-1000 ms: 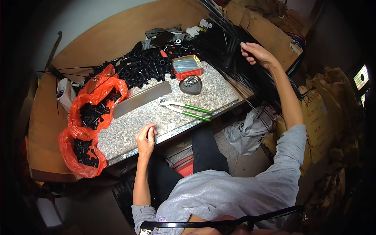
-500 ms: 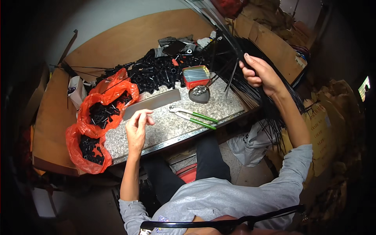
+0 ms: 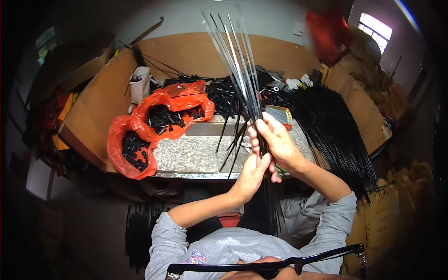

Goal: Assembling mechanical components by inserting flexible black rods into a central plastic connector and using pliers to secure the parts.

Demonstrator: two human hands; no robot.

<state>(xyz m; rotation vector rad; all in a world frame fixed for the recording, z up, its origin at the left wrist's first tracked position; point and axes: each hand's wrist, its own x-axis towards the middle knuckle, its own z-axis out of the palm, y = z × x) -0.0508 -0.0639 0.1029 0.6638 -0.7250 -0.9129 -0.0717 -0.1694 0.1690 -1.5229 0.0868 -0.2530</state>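
Both hands are wrapped round an upright bundle of long thin metal umbrella ribs (image 3: 243, 79), held over the front of the speckled worktop (image 3: 186, 154). My right hand (image 3: 280, 142) grips higher, with the thumb along the bundle. Just below, my left hand (image 3: 251, 178) closes round the lower part. The rib tops fan out and are blurred; several thin black arms stick out to the lower left. Behind my hands, the green-handled pincers (image 3: 281, 171) are mostly hidden. A red-and-yellow tin (image 3: 290, 122) of thin pins shows beside my right hand.
Red plastic bags (image 3: 115, 151) of small black parts stand at the left. A flat metal bar (image 3: 212, 129) lies behind the worktop's middle. Black plastic parts (image 3: 224, 95) are heaped at the back. Many black ribs (image 3: 340, 130) hang over the right edge. Wooden boards (image 3: 95, 123) wall the table.
My right hand has brought the ribs from the upper right to the middle. My left hand has risen from the worktop and closed round them. The view has shifted and tilted up.
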